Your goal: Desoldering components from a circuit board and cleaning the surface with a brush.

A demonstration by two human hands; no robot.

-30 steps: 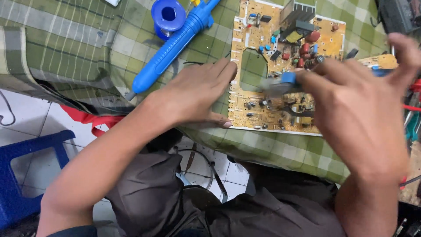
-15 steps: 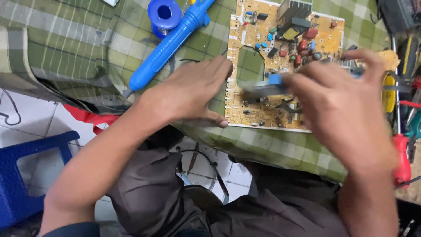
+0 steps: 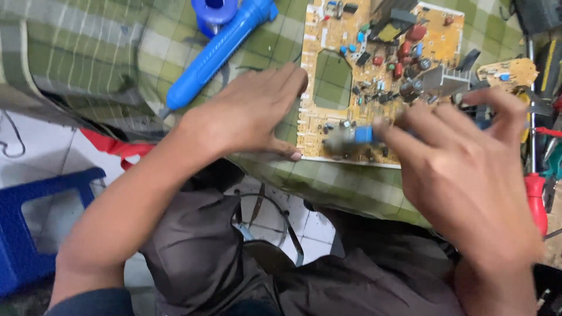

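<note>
A tan circuit board (image 3: 333, 41) crowded with small parts lies on a green checked cloth (image 3: 88, 52). My left hand (image 3: 249, 111) rests flat on the cloth, fingertips touching the board's left edge. My right hand (image 3: 468, 175) hovers over the board's near right corner and grips a blue-handled tool (image 3: 354, 137); its blurred tip sits above the board's near edge. Which kind of tool it is I cannot tell.
A blue desoldering pump (image 3: 216, 55) lies on the cloth left of the board beside a blue spool (image 3: 213, 11). A red-handled tool (image 3: 535, 199) and other hand tools lie at the right. A blue plastic stool (image 3: 23, 228) stands on the tiled floor at lower left.
My right hand has swept across over the board with the blue-handled tool, its tip now nearer the board's near edge. My left hand stays against the board's left edge.
</note>
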